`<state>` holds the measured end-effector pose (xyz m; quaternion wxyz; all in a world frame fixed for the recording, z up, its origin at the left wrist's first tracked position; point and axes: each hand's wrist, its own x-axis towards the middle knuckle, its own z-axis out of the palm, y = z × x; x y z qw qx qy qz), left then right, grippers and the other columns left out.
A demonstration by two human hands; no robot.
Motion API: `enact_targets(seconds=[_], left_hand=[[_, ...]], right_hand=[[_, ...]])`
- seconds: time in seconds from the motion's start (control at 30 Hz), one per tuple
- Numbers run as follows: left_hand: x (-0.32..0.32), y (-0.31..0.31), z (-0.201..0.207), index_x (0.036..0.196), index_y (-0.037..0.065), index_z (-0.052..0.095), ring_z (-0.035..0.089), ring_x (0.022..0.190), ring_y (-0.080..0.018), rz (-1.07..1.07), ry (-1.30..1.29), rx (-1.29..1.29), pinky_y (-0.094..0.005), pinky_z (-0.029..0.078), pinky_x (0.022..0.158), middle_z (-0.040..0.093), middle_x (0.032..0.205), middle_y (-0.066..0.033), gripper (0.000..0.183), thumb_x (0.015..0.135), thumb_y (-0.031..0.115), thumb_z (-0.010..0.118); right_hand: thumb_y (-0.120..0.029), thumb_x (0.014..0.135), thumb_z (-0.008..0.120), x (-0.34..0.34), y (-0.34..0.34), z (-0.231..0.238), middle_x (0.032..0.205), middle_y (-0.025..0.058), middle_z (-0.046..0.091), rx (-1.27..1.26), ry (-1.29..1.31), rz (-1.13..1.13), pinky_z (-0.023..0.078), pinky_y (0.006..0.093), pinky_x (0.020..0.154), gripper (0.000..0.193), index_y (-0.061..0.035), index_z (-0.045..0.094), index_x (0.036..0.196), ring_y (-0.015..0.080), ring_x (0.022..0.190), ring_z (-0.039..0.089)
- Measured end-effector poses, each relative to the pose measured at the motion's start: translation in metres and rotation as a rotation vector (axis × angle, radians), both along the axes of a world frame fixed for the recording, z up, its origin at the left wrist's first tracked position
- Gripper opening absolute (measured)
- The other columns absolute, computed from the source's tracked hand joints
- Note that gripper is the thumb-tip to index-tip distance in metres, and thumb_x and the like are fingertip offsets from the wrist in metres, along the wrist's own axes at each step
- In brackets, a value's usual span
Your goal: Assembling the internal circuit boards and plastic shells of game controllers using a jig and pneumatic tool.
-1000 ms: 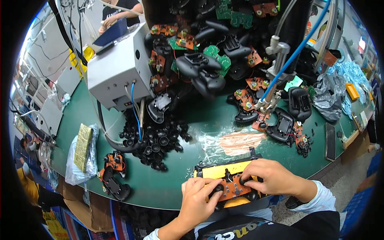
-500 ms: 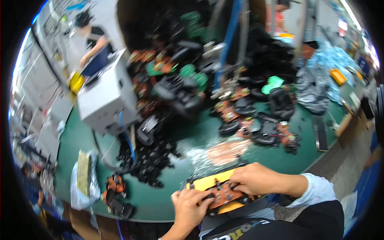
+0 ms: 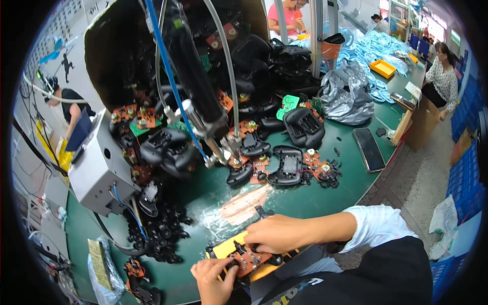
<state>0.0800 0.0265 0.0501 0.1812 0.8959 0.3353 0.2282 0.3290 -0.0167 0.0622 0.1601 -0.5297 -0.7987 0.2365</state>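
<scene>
An orange circuit board point(image 3: 250, 260) with black parts at its ends lies in a yellow fixture point(image 3: 230, 246) at the near table edge. My left hand point(image 3: 213, 279) is closed at the board's left end, thumb and forefinger around a small black thumbstick cap point(image 3: 232, 265). Over the board's far edge, my right hand point(image 3: 277, 234) is bent with its fingertips pressed together. What those fingertips hold, if anything, is hidden. A black part point(image 3: 276, 260) sits at the board's right end, below my right hand.
Left of the fixture lies a heap of small black parts point(image 3: 165, 231), beside a grey box machine point(image 3: 99, 170). Black gamepad shells point(image 3: 304, 127) and orange boards crowd the far side under a hanging pneumatic tool point(image 3: 201, 119). A phone point(image 3: 369, 149) lies at right. Other people sit farther off.
The view has swung right and sharpened. My right hand has shifted from the board's right end to its far edge. My left hand stays at the left end.
</scene>
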Motion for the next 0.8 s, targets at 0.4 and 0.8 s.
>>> enact_targets(seconds=[0.4,0.8], left_hand=[[-0.024,0.005,-0.006,0.11,-0.002,0.065,0.062,0.101,-0.0285,0.306,-0.312,-0.11,-0.0356,0.047,0.092,0.065,0.108,-0.0151,0.025,0.086,-0.001,0.066],[-0.033,0.011,-0.012,0.103,-0.004,0.066,0.056,0.084,-0.0112,0.375,-0.287,-0.077,-0.0207,0.045,0.067,0.061,0.116,-0.0089,0.013,0.091,-0.003,0.061]], right_hand=[[-0.003,0.078,0.064,0.303,0.109,0.058,0.126,0.0117,0.055,0.775,-0.509,-1.177,0.05,0.0458,0.091,0.044,-0.0115,0.058,0.12,0.0363,0.112,0.054],[-0.016,0.082,0.068,0.372,0.132,0.05,0.114,0.0141,0.065,0.966,-0.342,-0.889,0.043,0.0426,0.1,0.018,-0.0052,0.07,0.097,0.0362,0.118,0.055]])
